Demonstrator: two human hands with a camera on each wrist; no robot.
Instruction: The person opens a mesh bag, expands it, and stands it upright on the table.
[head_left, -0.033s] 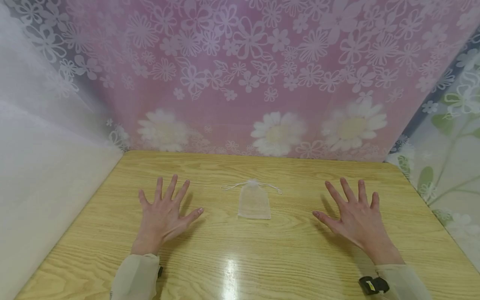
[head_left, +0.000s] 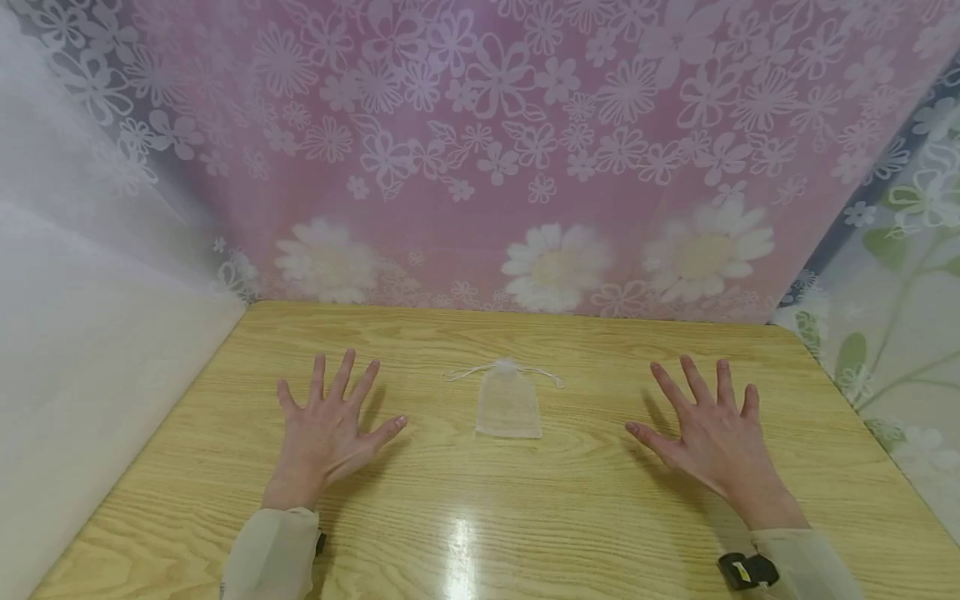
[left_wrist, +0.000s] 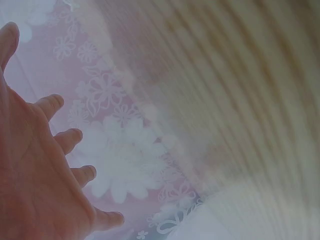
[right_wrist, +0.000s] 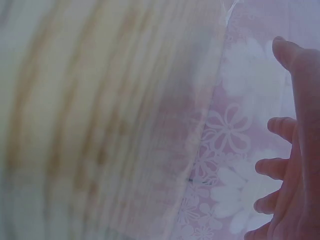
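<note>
No word, number or brand can be read in any of the views. The one label that shows is a small yellow and white patch [head_left: 741,572] on the black wrist device [head_left: 762,571], which sits beside the cuff of the pale sleeve [head_left: 806,560] below the right hand [head_left: 712,442], on the side toward the middle of the tabletop [head_left: 562,517]. In the head view this patch is too small and blurred for any print to be made out.
</note>
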